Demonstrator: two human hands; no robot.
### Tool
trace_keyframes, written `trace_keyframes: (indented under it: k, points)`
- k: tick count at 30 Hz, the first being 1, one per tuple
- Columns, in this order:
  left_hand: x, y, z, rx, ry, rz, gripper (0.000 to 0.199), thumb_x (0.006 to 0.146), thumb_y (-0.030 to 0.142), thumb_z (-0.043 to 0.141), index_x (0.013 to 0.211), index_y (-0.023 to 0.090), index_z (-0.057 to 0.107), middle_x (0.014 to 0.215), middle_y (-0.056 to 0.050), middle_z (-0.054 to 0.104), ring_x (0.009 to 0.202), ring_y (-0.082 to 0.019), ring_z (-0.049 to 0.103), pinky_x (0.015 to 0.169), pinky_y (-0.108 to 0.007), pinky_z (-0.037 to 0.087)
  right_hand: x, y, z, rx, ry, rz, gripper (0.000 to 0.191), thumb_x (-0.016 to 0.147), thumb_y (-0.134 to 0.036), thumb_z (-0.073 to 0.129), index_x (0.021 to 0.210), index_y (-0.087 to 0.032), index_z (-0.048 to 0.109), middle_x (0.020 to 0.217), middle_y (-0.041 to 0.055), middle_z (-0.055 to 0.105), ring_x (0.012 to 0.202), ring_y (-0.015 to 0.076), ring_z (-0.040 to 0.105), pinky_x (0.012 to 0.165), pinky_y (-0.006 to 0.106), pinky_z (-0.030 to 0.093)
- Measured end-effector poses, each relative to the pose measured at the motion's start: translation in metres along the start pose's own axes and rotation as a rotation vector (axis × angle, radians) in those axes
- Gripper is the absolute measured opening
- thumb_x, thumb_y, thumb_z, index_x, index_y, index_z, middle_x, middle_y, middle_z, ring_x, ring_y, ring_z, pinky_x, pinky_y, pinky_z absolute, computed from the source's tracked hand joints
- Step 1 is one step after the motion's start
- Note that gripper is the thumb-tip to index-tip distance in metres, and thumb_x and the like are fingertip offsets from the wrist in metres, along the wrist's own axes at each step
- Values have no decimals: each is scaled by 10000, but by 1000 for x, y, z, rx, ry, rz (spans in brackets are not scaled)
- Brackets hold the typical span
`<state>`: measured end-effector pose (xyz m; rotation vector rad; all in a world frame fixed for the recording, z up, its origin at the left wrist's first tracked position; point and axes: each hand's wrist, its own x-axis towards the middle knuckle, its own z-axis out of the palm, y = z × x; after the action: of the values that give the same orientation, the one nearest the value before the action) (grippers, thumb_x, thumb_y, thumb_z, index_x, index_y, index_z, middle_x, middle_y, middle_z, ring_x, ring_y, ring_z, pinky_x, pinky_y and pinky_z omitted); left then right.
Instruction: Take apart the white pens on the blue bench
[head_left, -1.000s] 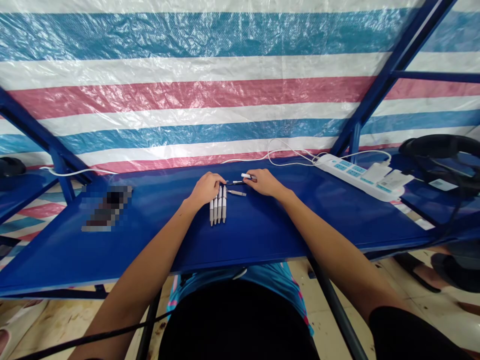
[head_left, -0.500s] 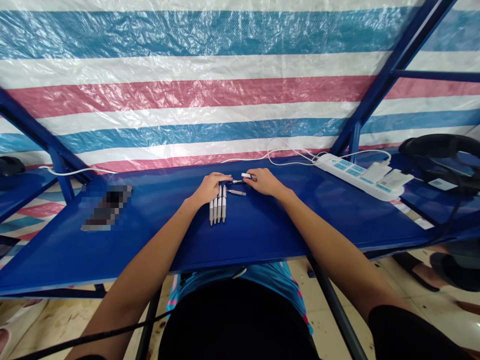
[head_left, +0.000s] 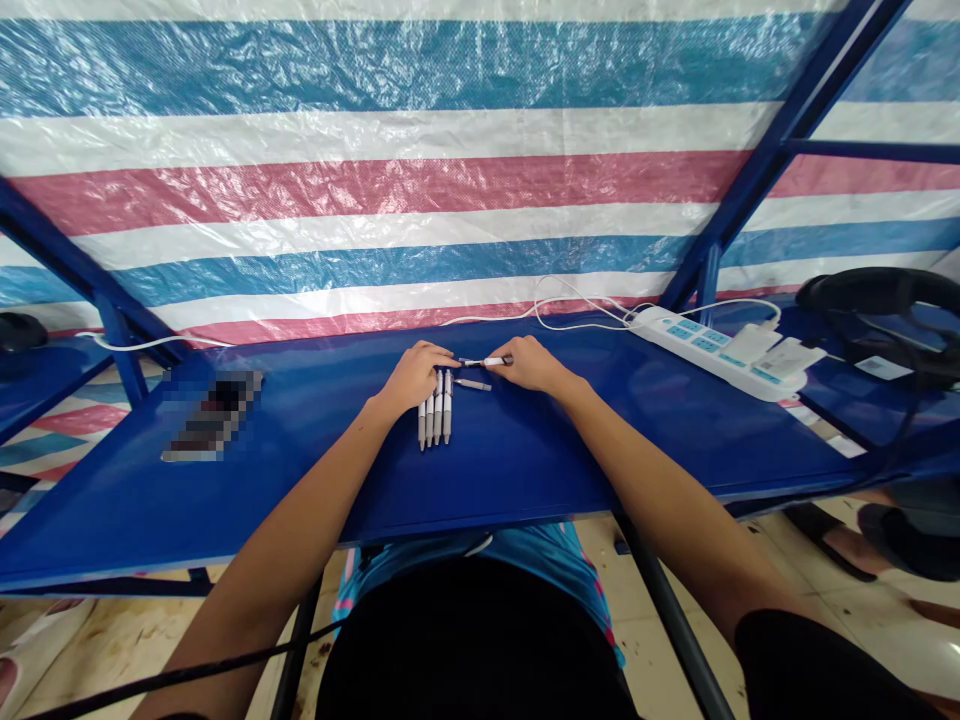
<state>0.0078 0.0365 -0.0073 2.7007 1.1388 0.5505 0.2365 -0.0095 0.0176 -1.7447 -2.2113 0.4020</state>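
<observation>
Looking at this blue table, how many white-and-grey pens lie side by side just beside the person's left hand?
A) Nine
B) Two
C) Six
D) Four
D. The four pens lie parallel with their upper ends by the left hand, on the blue table.

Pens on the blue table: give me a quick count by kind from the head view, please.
White pens side by side: 4
White pen piece at the right hand: 1
Grey pen piece lying loose: 1
Total: 6
</observation>
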Motion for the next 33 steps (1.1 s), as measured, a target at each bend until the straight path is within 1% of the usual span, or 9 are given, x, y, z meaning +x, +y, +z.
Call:
trace_keyframes:
  k: [4, 9, 14, 18, 21, 24, 29, 31, 33]
  points:
    - [0, 0, 0, -12, 24, -27, 622, 742, -53, 431, 1101, 266, 827, 1230, -13, 778, 1208, -239, 658, 1102, -458, 530, 1, 1, 0, -22, 4, 0, 286, 947, -239, 615, 1122, -233, 841, 909, 90, 815, 780, 222, 704, 720, 276, 449]
    - [-1, 0, 1, -11, 70, -69, 477, 863, 19, 452, 1031, 252, 833, 1151, -24, 795, 1125, -238, 682, 1062, -438, 560, 0, 1, 0, -51, 24, 9, 283, 957, -242, 606, 1131, -241, 829, 1000, 91, 814, 918, 250, 723, 759, 285, 460]
    - [-2, 0, 0, -28, 75, -98, 303, 935, 146, 551, 998, 242, 832, 1116, -55, 796, 1100, -276, 680, 1026, -441, 570, 1, 3, 0, -68, 37, 45, 264, 954, -248, 610, 1106, -233, 826, 1025, 105, 805, 938, 267, 709, 739, 300, 448]
    - [-2, -3, 0, -44, 90, -86, 236, 949, 196, 597, 970, 258, 825, 1099, -44, 798, 1073, -267, 680, 1004, -421, 574, 2, 7, 3, -63, 48, 23, 251, 943, -280, 623, 1086, -246, 828, 968, 94, 801, 889, 252, 692, 702, 293, 433]
    - [-1, -3, -1, -49, 79, -77, 255, 966, 183, 575, 996, 250, 819, 1105, -49, 794, 1084, -257, 677, 1030, -424, 554, 3, 7, 4, -58, 52, 11, 253, 943, -292, 624, 1085, -240, 826, 915, 89, 791, 845, 238, 676, 689, 289, 420]
    - [0, -1, -2, -54, 52, -66, 333, 970, 129, 508, 1027, 238, 817, 1122, -61, 788, 1115, -261, 668, 1065, -445, 530, 2, 5, 3, -57, 60, 2, 263, 949, -289, 615, 1102, -236, 822, 921, 88, 787, 834, 231, 672, 696, 287, 415]
    - [-1, 2, -4, -39, 26, -73, 523, 820, -29, 433, 1030, 247, 823, 1128, -35, 785, 1116, -249, 662, 1052, -427, 543, 1, 2, 2, -55, 55, 8, 277, 969, -280, 593, 1119, -220, 817, 938, 93, 782, 831, 229, 669, 709, 287, 408]
    - [-2, 2, -4, -33, 14, -80, 557, 781, -47, 428, 1047, 243, 823, 1142, -35, 784, 1127, -250, 658, 1057, -425, 544, 1, 2, 2, -53, 54, 1, 272, 973, -285, 590, 1105, -215, 817, 929, 93, 779, 822, 224, 664, 701, 286, 398]
    - [-2, 1, -3, -26, 13, -81, 562, 782, -43, 427, 1065, 242, 819, 1154, -35, 783, 1129, -250, 660, 1058, -426, 548, 2, 2, 2, -51, 52, -2, 266, 975, -292, 589, 1085, -213, 818, 915, 91, 776, 810, 220, 659, 691, 285, 390]
